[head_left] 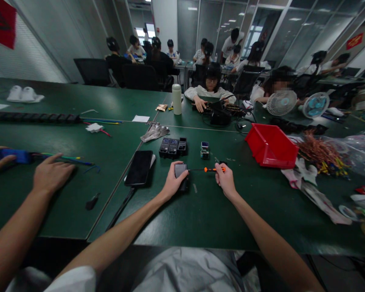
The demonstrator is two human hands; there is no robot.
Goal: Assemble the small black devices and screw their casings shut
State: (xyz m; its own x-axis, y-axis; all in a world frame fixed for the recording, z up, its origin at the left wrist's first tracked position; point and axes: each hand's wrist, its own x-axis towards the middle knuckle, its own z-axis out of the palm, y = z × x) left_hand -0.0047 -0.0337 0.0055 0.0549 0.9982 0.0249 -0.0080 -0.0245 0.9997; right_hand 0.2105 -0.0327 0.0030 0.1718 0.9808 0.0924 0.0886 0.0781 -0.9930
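Note:
My left hand point(172, 181) is wrapped round a small black box-shaped module point(180, 172) just above the green table point(213, 219). In my right hand point(225, 180) is a screwdriver point(211, 169) with an orange and black handle; its thin shaft points left, and the tip reaches the module's right side. Beyond the module stand several black modules point(172, 147) in a row. A smaller stack of electronic parts point(205, 150) lies to their right. To the left of my left hand rests a black phone point(139, 168) with a cable at its lower end.
A co-worker's hands point(50, 174) hold a blue tool point(13, 155) at the left. A red bin point(272, 146), gloves point(307, 182), copper wires point(320, 152) and fans point(281, 102) are at the right. A bottle point(177, 99) stands ahead, near another person.

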